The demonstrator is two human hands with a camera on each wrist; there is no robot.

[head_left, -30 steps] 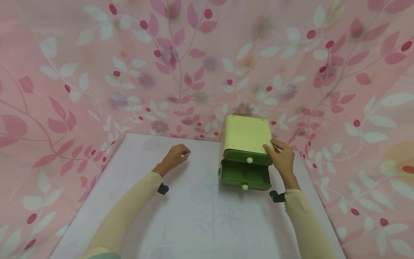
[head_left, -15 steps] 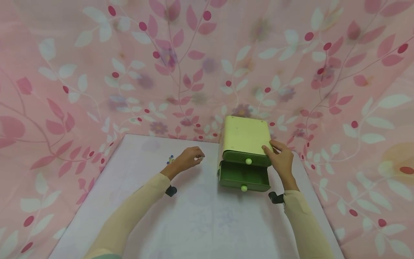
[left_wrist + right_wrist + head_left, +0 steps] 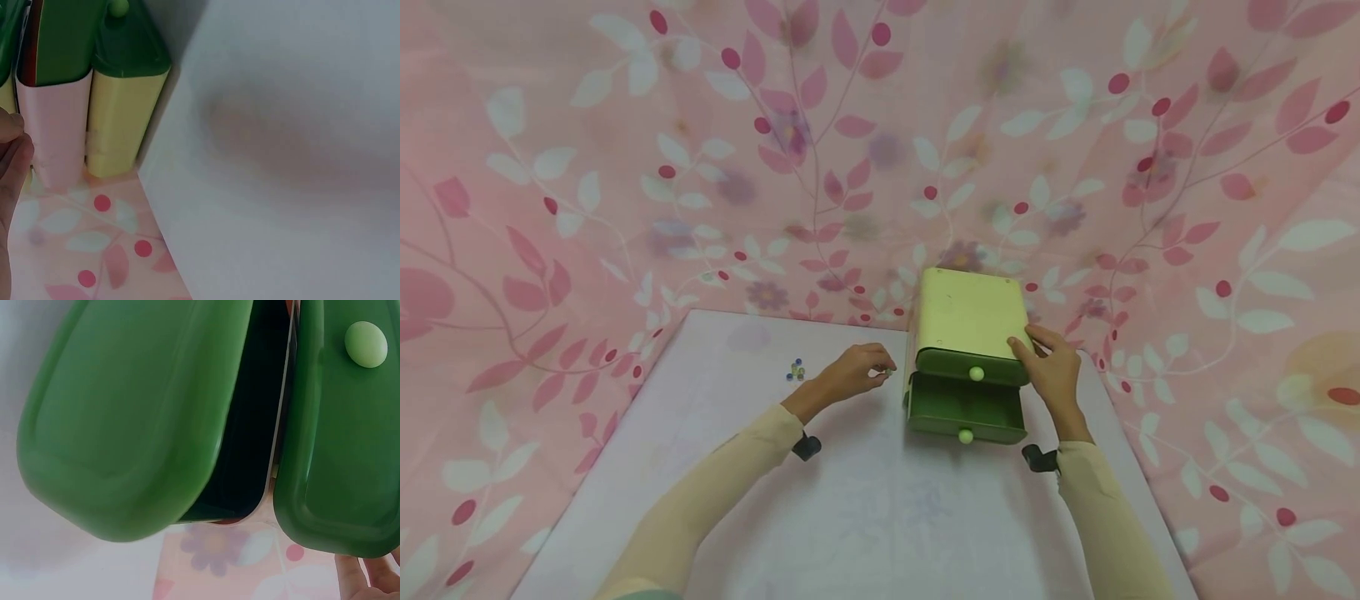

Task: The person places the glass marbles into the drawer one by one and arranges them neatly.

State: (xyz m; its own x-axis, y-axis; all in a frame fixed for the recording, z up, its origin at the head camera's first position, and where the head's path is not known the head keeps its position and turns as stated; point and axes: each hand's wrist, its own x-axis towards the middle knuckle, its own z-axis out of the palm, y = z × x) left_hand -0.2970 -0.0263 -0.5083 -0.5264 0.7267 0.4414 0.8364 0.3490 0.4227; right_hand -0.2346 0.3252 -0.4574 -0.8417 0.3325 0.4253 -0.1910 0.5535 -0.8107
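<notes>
A small drawer cabinet [image 3: 973, 312] stands at the back right of the table, its tiers yellow and pink with green fronts. Its middle drawer [image 3: 966, 412] is pulled out, and no contents show in it. Just left of the cabinet, my left hand [image 3: 853, 372] pinches a small marble [image 3: 889, 372] between thumb and fingers. In the left wrist view that hand [image 3: 12, 156] shows at the edge, beside the pink tier [image 3: 56, 131]. My right hand [image 3: 1052, 371] holds the cabinet's top right corner, thumb on top, fingers along the side. Several blue and yellowish marbles [image 3: 796, 371] lie behind my left wrist.
The table [image 3: 850, 517] has a pale cloth. Pink flowered fabric [image 3: 820, 167] rises behind it and on both sides. The top drawer's front [image 3: 347, 437] is in, with a round light-green knob [image 3: 366, 344]. A second knob [image 3: 966, 436] is on the pulled-out drawer.
My left hand has moved right toward the cabinet with the marble, uncovering the marbles on the table. My right hand keeps its hold on the cabinet; the drawer stays out.
</notes>
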